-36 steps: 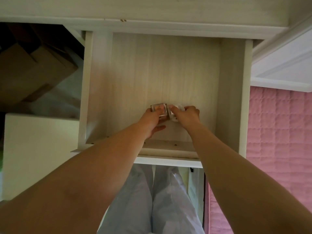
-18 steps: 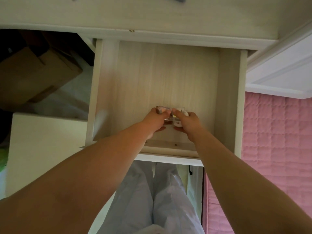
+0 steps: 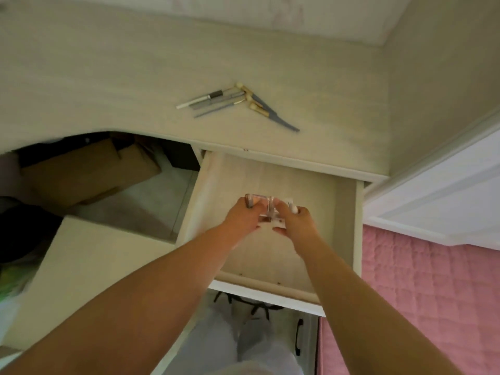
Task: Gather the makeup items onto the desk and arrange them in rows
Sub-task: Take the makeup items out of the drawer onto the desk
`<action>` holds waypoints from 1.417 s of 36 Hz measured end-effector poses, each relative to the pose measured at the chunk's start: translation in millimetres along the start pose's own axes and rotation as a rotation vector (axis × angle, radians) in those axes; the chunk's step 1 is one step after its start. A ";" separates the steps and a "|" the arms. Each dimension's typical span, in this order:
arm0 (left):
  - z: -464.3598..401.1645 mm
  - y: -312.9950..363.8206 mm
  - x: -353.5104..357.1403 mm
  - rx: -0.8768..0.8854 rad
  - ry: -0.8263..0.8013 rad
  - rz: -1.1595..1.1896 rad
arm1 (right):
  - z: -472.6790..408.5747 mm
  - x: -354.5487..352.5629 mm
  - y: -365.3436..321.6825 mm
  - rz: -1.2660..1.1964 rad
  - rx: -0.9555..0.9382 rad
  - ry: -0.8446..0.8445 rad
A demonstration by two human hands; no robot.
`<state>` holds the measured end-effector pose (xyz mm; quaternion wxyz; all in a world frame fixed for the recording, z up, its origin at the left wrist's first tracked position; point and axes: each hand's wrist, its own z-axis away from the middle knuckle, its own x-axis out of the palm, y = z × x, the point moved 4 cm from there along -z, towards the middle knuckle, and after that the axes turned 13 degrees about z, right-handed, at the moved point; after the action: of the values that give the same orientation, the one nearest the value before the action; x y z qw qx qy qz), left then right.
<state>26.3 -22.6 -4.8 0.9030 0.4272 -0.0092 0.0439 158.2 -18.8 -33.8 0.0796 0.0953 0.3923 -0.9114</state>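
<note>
The left hand (image 3: 240, 220) is curling its fingers round a clear, square-edged plastic makeup case (image 3: 257, 201), and the right hand (image 3: 295, 223) is pinching a small white makeup item (image 3: 292, 208) just beside it. Both are hovering over the middle of the open pale wooden drawer (image 3: 346, 226). A cluster of grey and cream makeup pencils and brushes (image 3: 238, 104) is lying on the pale wood worktop (image 3: 108, 85), near its front edge. Compared with a moment earlier, the view is taking in more of the worktop, and the pencils are now showing.
</note>
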 end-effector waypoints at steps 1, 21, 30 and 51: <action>-0.1 8.5 -4.5 0.011 0.021 0.014 | 0.9 2.6 -10.8 -0.004 -0.014 -0.033; -90.2 126.1 -154.6 0.186 0.255 -0.169 | -60.2 116.5 -175.5 0.122 -0.099 0.120; -134.3 138.6 -179.0 0.279 0.239 -0.422 | -95.3 149.7 -195.3 0.016 -0.059 0.186; -172.0 143.4 -190.6 0.428 0.439 -0.722 | -114.2 140.7 -213.6 0.413 -0.444 0.423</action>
<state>-179.7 187.2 -13.7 0.7329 0.5602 0.3402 -0.1824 -12.4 199.8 5.5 0.1977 0.3390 0.5608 -0.7290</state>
